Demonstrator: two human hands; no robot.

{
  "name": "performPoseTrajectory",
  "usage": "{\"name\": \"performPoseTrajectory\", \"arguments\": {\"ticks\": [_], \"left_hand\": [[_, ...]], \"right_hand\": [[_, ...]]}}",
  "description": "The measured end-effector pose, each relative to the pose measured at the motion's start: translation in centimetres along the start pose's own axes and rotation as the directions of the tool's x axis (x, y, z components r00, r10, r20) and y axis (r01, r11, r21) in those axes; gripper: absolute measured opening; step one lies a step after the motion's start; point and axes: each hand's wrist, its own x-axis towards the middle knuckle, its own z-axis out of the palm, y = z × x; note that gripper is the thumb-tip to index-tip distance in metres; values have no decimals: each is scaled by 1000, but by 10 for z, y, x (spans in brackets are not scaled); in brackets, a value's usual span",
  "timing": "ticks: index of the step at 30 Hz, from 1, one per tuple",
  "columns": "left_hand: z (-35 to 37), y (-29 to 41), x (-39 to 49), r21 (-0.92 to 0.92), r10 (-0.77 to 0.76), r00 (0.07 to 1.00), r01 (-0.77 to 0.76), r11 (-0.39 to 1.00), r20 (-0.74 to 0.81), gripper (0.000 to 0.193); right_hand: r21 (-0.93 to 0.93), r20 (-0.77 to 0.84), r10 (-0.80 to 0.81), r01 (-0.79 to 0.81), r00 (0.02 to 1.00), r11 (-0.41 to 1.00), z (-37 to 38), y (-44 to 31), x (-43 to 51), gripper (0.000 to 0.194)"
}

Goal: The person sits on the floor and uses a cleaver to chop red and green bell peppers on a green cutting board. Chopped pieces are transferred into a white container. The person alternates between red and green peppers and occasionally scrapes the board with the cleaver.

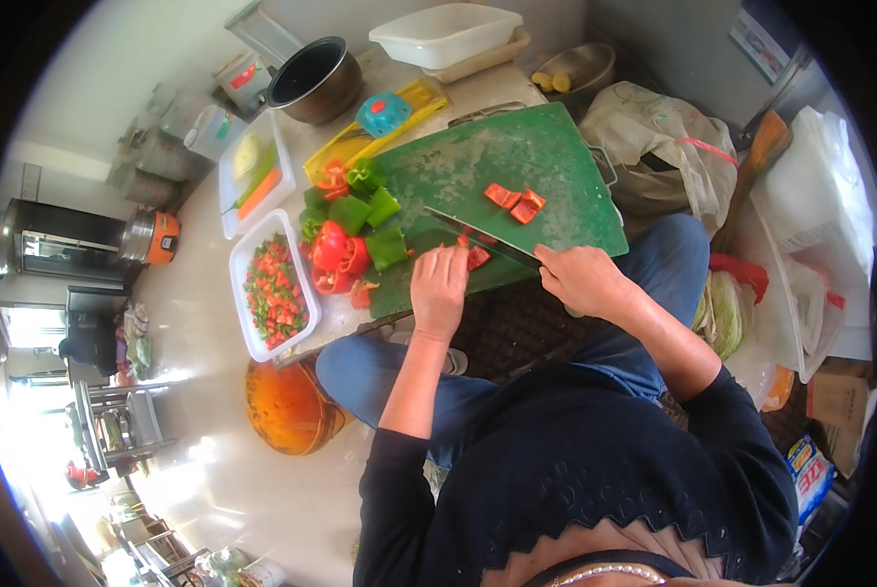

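Observation:
My right hand (584, 282) grips the handle of a kitchen knife (482, 238), whose blade points left over the green cutting board (438, 172). Left of the blade, the fingertips of my left hand (440, 290) hold a red bell pepper piece (462, 240), mostly hidden by the fingers. A cut red piece (477, 257) lies beside them, on the near side of the blade. Farther up the board sit a few red pepper squares (526, 207). Green pepper pieces (349, 214) and red pepper pieces (332, 248) are heaped at the board's left edge.
A white plastic tub (315, 308) of diced peppers stands left, below another tub (284, 192) with a carrot. Behind the board are a yellow grater (424, 99), a dark pot (354, 84) and a white basin (446, 33). An orange bucket (284, 411) stands on the floor.

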Motion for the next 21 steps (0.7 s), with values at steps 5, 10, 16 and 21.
{"name": "performPoseTrajectory", "arguments": {"ticks": [5, 10, 16, 21], "left_hand": [[7, 26, -14, 13, 12, 994, -14, 1000, 106, 37], [16, 45, -19, 52, -177, 982, 174, 983, 64, 43], [9, 34, -25, -2, -110, 991, 111, 994, 81, 42], [1, 20, -24, -93, -59, 987, 74, 993, 150, 39]], "right_hand": [[14, -26, 1, -1, 1000, 1000, 2, 0, -1, 23], [-14, -11, -39, 39, 999, 999, -2, 3, 2, 23], [-69, 35, -128, 130, 991, 989, -12, 12, -9, 20], [-90, -78, -165, 157, 983, 983, -9, 11, -20, 16]]}}
